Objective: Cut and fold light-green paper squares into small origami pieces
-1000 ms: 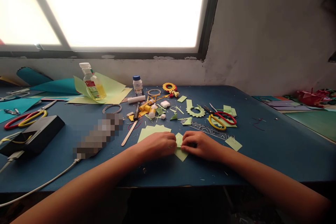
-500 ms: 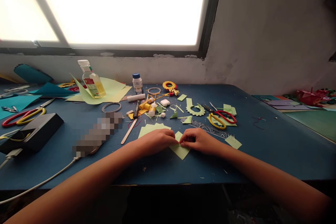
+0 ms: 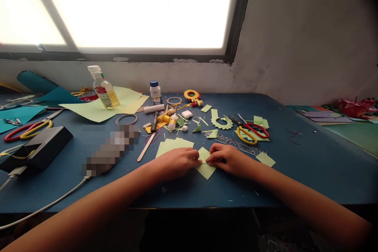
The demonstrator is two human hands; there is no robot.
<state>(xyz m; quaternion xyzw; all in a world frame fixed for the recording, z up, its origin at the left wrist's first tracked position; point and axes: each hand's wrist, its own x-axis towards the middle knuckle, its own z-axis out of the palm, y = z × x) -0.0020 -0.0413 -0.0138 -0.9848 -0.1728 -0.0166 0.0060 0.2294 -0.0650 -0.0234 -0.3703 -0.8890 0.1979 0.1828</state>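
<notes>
Green paper (image 3: 206,170) sits half hidden, pinched by left hand (image 3: 177,161) and right hand (image 3: 227,158) fingers.

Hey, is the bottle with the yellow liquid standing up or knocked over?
Upright: the bottle stands on its base on the green sheet, with its white cap on top.

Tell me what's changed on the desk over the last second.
Both the left hand and right hand kept their fingertips on the small green paper; half a second ago they pinched its upper corner, now they press it down on the table. The large pale-green sheet by the bottle, earlier curled up, now lies flat. The scissors and ruler stayed put.
</notes>
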